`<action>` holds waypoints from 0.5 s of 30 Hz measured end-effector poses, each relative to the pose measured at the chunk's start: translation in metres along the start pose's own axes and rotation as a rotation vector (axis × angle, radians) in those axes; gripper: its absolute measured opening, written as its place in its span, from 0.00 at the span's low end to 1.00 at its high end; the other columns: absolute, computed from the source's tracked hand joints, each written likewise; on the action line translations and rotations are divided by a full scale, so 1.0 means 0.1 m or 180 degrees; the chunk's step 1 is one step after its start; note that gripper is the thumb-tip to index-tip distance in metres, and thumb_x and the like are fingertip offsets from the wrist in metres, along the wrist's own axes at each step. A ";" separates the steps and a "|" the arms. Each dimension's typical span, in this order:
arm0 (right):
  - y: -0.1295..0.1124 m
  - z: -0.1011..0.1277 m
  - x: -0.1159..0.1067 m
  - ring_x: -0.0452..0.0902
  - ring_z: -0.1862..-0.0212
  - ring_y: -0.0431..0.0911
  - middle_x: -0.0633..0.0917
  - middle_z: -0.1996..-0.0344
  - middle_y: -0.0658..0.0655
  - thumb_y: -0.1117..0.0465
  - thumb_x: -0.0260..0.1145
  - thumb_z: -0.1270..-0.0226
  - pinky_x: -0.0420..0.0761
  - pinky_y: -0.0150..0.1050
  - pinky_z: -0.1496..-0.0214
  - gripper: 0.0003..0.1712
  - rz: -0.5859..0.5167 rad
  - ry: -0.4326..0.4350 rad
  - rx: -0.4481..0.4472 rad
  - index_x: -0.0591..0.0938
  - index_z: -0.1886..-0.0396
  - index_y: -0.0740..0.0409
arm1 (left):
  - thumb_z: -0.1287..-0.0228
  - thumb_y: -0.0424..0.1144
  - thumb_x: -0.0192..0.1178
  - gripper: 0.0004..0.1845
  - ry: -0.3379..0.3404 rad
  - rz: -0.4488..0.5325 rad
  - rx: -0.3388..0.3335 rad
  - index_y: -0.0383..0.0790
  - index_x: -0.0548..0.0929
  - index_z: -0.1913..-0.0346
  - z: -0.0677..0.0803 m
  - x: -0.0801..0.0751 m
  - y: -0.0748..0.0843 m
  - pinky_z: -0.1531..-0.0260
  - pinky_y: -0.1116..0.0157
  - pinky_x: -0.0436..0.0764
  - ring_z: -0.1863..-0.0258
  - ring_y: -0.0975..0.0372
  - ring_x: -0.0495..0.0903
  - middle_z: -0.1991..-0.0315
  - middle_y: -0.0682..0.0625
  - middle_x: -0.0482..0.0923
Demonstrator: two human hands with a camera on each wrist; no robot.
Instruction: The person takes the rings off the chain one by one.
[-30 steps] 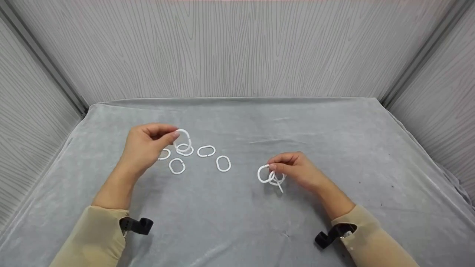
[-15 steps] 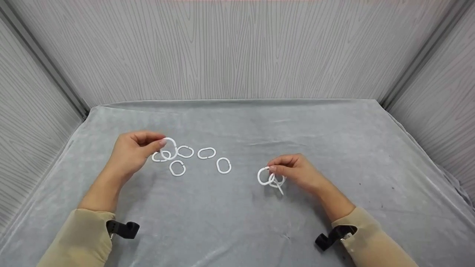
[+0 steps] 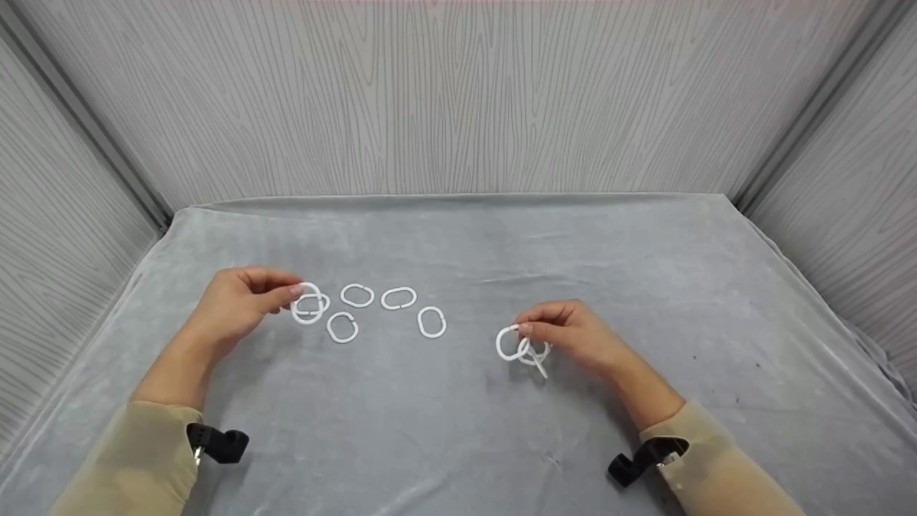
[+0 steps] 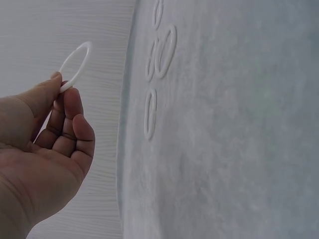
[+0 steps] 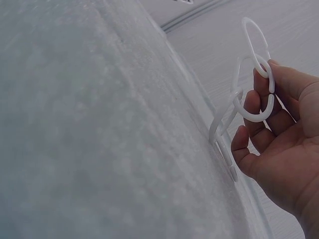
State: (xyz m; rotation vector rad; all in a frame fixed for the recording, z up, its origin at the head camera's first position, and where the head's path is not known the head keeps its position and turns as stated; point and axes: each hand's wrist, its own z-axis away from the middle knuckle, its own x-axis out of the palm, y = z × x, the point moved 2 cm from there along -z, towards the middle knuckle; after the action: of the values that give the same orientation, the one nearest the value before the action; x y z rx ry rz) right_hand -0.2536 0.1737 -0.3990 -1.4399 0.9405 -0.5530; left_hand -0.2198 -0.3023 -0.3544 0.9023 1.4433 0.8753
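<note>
Right hand: the right hand (image 3: 573, 337) is pinching a cluster of linked white oval plastic rings (image 3: 521, 345) between thumb and forefinger, the other fingers curling loosely; the chain is dangling so that its lowest ring is touching the grey velvety cloth-covered surface (image 3: 458, 430), which is keeping the links gathered and steady.
Chain seen close: in the right wrist view the linked rings (image 5: 249, 94) are hanging off the fingertips (image 5: 269, 74), one loop standing up above them.
Left hand: the left hand (image 3: 236, 304) is pinching a single white oval plastic ring (image 3: 306, 304) at its rim with thumb and forefinger, holding it just over the surface and over another ring lying there; the left wrist view is showing it (image 4: 75, 64) lifted clear, its loop free.
Loose rings: four more loose white oval rings (image 3: 398, 297) are lying flat, just beyond and beside the left hand, apart from one another, within easy reach.
Backdrop: pale wood-grain panel walls (image 3: 458, 93) are closing in the surface on three sides.
</note>
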 end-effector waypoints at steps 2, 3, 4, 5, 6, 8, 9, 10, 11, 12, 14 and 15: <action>0.00 0.00 0.00 0.86 0.58 0.41 0.91 0.58 0.66 0.67 0.69 0.25 0.84 0.36 0.53 0.14 -0.0001 -0.0001 0.0017 0.87 0.48 0.75 | 0.29 0.38 0.72 0.18 -0.0045 -0.0065 -0.0030 0.25 0.88 0.45 0.00 -0.01 -0.03 0.61 0.69 0.81 0.67 0.66 0.83 0.67 0.59 0.89; 0.00 0.00 0.00 0.86 0.58 0.41 0.91 0.58 0.65 0.67 0.69 0.26 0.84 0.36 0.53 0.14 -0.0004 0.0001 0.0023 0.87 0.48 0.75 | 0.29 0.38 0.72 0.18 -0.0077 -0.0092 -0.0038 0.25 0.88 0.45 -0.01 -0.02 -0.05 0.61 0.68 0.81 0.67 0.65 0.82 0.67 0.59 0.89; 0.00 0.00 0.00 0.87 0.58 0.41 0.91 0.59 0.64 0.68 0.69 0.26 0.84 0.36 0.53 0.14 -0.0005 0.0006 0.0021 0.87 0.48 0.75 | 0.29 0.37 0.72 0.18 -0.0107 -0.0116 -0.0043 0.25 0.87 0.45 -0.01 -0.02 -0.07 0.62 0.68 0.81 0.67 0.65 0.82 0.68 0.59 0.88; 0.01 0.00 0.00 0.87 0.58 0.41 0.91 0.59 0.64 0.68 0.69 0.26 0.84 0.36 0.53 0.14 -0.0011 0.0009 0.0023 0.87 0.48 0.75 | 0.29 0.37 0.72 0.18 -0.0139 -0.0137 -0.0050 0.25 0.87 0.45 -0.02 -0.03 -0.09 0.62 0.68 0.80 0.67 0.65 0.82 0.68 0.59 0.88; 0.01 0.00 0.00 0.87 0.58 0.41 0.91 0.59 0.62 0.68 0.69 0.26 0.85 0.36 0.53 0.14 -0.0017 0.0011 0.0022 0.87 0.48 0.75 | 0.29 0.37 0.72 0.19 -0.0173 -0.0158 -0.0053 0.25 0.87 0.45 -0.02 -0.03 -0.11 0.62 0.69 0.80 0.67 0.65 0.81 0.68 0.59 0.88; 0.01 0.00 0.01 0.87 0.58 0.41 0.91 0.60 0.62 0.68 0.70 0.26 0.85 0.36 0.53 0.14 -0.0029 0.0012 0.0021 0.87 0.48 0.76 | 0.29 0.36 0.72 0.19 -0.0245 -0.0208 -0.0075 0.24 0.86 0.44 -0.03 -0.04 -0.15 0.62 0.69 0.80 0.66 0.64 0.81 0.67 0.58 0.88; 0.01 0.00 0.01 0.87 0.58 0.41 0.91 0.60 0.62 0.68 0.70 0.26 0.85 0.36 0.53 0.14 -0.0036 0.0010 0.0016 0.86 0.48 0.76 | 0.29 0.36 0.71 0.19 -0.0274 -0.0227 -0.0098 0.24 0.86 0.44 -0.03 -0.04 -0.17 0.63 0.69 0.80 0.66 0.63 0.81 0.67 0.57 0.87; 0.01 0.00 0.01 0.87 0.58 0.41 0.91 0.60 0.63 0.68 0.70 0.26 0.85 0.36 0.54 0.14 -0.0036 0.0010 0.0010 0.86 0.49 0.76 | 0.29 0.36 0.71 0.19 -0.0300 -0.0245 -0.0118 0.24 0.86 0.44 -0.03 -0.05 -0.19 0.63 0.68 0.80 0.66 0.63 0.81 0.67 0.56 0.87; 0.01 0.00 0.01 0.87 0.59 0.41 0.91 0.60 0.62 0.68 0.70 0.26 0.85 0.36 0.54 0.14 -0.0038 0.0008 0.0010 0.86 0.49 0.76 | 0.29 0.36 0.71 0.19 -0.0326 -0.0257 -0.0136 0.24 0.86 0.44 -0.03 -0.05 -0.20 0.63 0.68 0.80 0.66 0.63 0.81 0.67 0.56 0.87; 0.01 0.00 0.01 0.87 0.59 0.41 0.91 0.60 0.62 0.68 0.69 0.26 0.85 0.36 0.54 0.14 -0.0037 0.0007 0.0008 0.86 0.49 0.76 | 0.29 0.36 0.71 0.19 -0.0347 -0.0269 -0.0152 0.24 0.86 0.44 -0.03 -0.05 -0.22 0.63 0.68 0.80 0.66 0.63 0.80 0.67 0.55 0.86; 0.01 0.00 0.01 0.87 0.59 0.41 0.91 0.60 0.63 0.68 0.69 0.26 0.85 0.36 0.54 0.13 -0.0031 0.0006 0.0008 0.87 0.49 0.76 | 0.29 0.36 0.71 0.18 -0.0374 -0.0267 -0.0179 0.24 0.86 0.45 -0.03 -0.06 -0.25 0.63 0.69 0.80 0.66 0.64 0.80 0.67 0.55 0.86; 0.01 -0.01 0.01 0.87 0.59 0.41 0.91 0.60 0.63 0.68 0.69 0.26 0.85 0.36 0.54 0.13 -0.0023 0.0007 0.0004 0.87 0.49 0.76 | 0.29 0.36 0.72 0.19 -0.0383 -0.0262 -0.0194 0.24 0.86 0.45 -0.03 -0.06 -0.26 0.63 0.69 0.80 0.66 0.64 0.80 0.67 0.55 0.86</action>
State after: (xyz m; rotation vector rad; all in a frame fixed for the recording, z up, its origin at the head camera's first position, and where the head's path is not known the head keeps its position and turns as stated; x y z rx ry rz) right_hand -0.2540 0.1730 -0.4003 -1.4423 0.9367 -0.5606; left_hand -0.2233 -0.3189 -0.3752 0.8302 1.3339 0.7864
